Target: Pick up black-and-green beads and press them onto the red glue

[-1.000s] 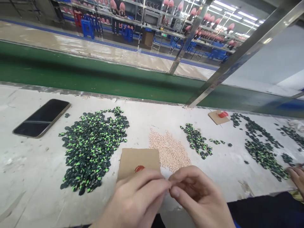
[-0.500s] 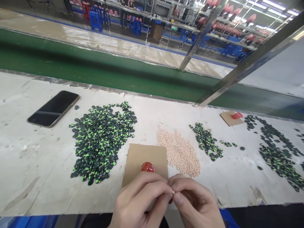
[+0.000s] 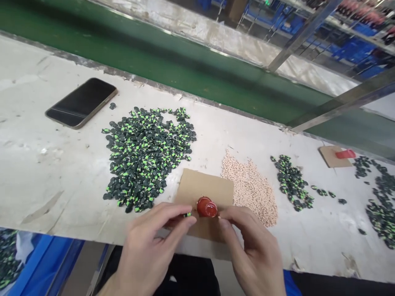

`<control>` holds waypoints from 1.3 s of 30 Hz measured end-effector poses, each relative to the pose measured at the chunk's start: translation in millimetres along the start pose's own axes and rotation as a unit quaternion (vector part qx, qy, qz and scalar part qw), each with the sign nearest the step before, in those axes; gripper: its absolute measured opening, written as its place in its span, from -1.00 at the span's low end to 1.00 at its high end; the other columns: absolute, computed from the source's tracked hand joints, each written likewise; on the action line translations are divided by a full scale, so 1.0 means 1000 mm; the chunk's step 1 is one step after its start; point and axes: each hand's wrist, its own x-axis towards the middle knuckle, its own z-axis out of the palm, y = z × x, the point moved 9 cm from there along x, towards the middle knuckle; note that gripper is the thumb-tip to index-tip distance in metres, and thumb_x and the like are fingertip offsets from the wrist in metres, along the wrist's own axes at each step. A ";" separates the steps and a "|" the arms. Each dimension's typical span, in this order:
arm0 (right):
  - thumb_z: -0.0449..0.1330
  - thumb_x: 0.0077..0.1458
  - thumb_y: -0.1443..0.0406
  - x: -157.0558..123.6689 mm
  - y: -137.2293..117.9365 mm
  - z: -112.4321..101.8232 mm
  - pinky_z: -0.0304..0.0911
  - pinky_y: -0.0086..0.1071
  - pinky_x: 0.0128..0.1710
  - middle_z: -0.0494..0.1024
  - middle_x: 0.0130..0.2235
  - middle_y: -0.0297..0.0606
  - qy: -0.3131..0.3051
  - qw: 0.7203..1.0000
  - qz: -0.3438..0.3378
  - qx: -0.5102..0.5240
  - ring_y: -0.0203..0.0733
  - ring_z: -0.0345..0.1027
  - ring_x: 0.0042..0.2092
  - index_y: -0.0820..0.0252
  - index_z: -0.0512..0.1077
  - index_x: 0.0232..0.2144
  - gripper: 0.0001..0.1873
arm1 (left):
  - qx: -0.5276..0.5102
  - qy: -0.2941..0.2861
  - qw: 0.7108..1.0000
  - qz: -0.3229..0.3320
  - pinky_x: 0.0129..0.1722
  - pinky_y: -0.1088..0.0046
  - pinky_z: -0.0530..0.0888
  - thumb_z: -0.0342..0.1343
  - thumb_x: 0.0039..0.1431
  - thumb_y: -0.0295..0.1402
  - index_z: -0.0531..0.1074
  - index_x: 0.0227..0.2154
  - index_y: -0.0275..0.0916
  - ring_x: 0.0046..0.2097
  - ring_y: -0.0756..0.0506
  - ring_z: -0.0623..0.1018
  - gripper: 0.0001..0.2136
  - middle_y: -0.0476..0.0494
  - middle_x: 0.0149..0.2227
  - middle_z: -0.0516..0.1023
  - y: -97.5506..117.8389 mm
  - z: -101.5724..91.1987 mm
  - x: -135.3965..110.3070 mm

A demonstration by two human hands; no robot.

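Note:
My left hand (image 3: 151, 240) pinches a small black-and-green piece (image 3: 188, 214) between thumb and fingertip. Closed in a pinch, my right hand (image 3: 253, 242) has a tiny pale bead (image 3: 219, 217) at its fingertips, partly hidden. Between the two hands a round red container (image 3: 206, 206) with a glossy inside rests on a brown cardboard square (image 3: 208, 183). Left of the cardboard spreads a big pile of black-and-green pieces (image 3: 148, 152). Many pale pinkish beads (image 3: 249, 185) lie in a heap beside its right edge.
A phone (image 3: 82, 102) lies at the back left. Smaller piles of black-and-green pieces (image 3: 291, 179) are to the right, near another cardboard piece (image 3: 331, 160) bearing a red cylinder (image 3: 345, 153). A green belt (image 3: 173, 63) runs behind the table, with a metal post (image 3: 342, 102) at right.
My hands have separated from their joined position over the cardboard's near edge and moved up to either side of the red container. The head view has tilted down and turned left.

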 end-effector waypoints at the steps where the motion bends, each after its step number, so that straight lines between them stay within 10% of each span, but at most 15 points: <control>1: 0.19 0.30 0.40 0.001 -0.001 0.002 0.47 -0.34 -0.29 0.61 -0.25 -0.20 -0.006 1.000 -0.008 -0.015 -0.10 0.54 -0.22 0.05 0.53 -0.27 -0.84 | 0.008 -0.007 1.000 0.007 -0.35 0.69 0.62 0.29 0.21 -0.51 0.66 -0.25 -0.05 -0.35 0.01 0.68 -0.82 0.07 -0.29 0.72 0.000 0.001 0.001; 16: 0.19 0.29 0.43 0.004 -0.008 0.002 0.45 -0.35 -0.27 0.62 -0.27 -0.23 0.020 0.999 -0.019 -0.020 -0.16 0.54 -0.25 0.06 0.55 -0.26 -0.81 | 0.025 -0.034 0.999 0.022 -0.20 0.68 0.61 0.19 0.24 -0.56 0.69 -0.20 -0.11 -0.26 0.01 0.68 -0.76 -0.02 -0.25 0.71 0.001 0.007 0.005; 26: 0.33 0.28 0.23 -0.008 0.013 -0.007 0.56 -0.38 -0.25 0.64 -0.26 -0.27 0.012 0.937 0.136 0.323 -0.19 0.57 -0.24 -0.06 0.62 -0.26 -0.95 | -0.248 -0.120 0.934 -0.226 -0.41 0.63 0.65 0.33 0.08 -0.48 0.70 -0.39 -0.05 -0.43 -0.04 0.72 -0.86 0.04 -0.48 0.73 -0.003 0.051 -0.003; 39: 0.32 0.27 0.29 -0.011 0.000 -0.011 0.59 -0.39 -0.27 0.69 -0.25 -0.30 0.016 0.958 0.100 0.270 -0.17 0.60 -0.24 -0.16 0.64 -0.24 -0.86 | -0.333 -0.147 0.880 -0.306 -0.42 0.73 0.57 0.44 -0.03 -0.44 0.74 -0.44 -0.04 -0.50 0.06 0.61 -0.88 0.04 -0.57 0.66 -0.009 0.069 -0.013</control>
